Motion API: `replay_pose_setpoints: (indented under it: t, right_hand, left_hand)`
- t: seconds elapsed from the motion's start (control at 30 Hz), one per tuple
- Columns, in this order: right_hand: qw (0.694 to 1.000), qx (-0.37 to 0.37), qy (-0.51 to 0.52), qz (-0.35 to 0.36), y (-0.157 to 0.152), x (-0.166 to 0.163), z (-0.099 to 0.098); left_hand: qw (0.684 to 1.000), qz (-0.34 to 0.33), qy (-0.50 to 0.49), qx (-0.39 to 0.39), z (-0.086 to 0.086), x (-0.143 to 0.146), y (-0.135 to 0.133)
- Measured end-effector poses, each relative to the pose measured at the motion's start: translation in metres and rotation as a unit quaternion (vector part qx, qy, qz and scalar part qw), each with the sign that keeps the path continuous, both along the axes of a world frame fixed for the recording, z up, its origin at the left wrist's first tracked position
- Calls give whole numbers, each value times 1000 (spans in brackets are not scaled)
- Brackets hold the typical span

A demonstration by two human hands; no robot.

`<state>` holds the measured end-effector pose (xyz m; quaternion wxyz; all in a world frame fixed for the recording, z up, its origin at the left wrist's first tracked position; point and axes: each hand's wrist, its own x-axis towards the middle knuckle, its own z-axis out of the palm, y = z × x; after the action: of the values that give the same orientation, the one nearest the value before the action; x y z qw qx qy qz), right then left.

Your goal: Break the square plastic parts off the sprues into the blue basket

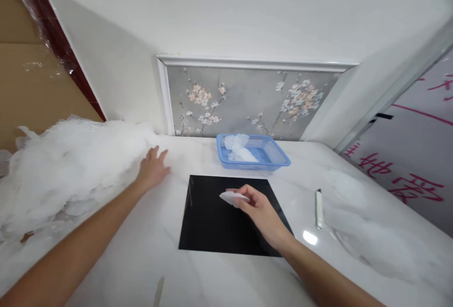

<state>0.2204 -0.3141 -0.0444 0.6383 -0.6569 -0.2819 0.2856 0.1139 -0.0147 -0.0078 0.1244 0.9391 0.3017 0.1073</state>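
Note:
My right hand pinches a small, thin, white translucent piece between thumb and fingers. It is held over a black rectangular sheet lying on the white marbled table; the piece's exact kind is unclear. My left hand is open, fingers spread, beside the right edge of a large heap of similar white pieces. Whether its fingertips touch the heap I cannot tell. Behind the black sheet, a blue plastic basket holds several white translucent pieces toward its left side.
A pale-handled utility knife lies to the right of the black sheet. Further right are more white translucent pieces. The wall with a framed floral panel bounds the table's back. Cardboard stands at far left.

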Motion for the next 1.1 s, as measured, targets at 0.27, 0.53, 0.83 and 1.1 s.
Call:
replay_pose_setpoints:
  t: [0.27, 0.53, 0.83, 1.1]
  right_hand:
    - [960, -52, -227, 155, -7, 2, -19]
    - [973, -41, -214, 74, -9, 8, -8]
    - [994, 34, -32, 98, -10, 17, -21]
    - [995, 22, -14, 98, -14, 22, -23]
  left_hand:
    - [993, 35, 91, 63, -1, 37, 48]
    - [990, -2, 116, 78, 12, 43, 44]
    - [978, -145, 141, -48, 14, -14, -87]
    - [974, -189, 40, -122, -11, -21, -111]
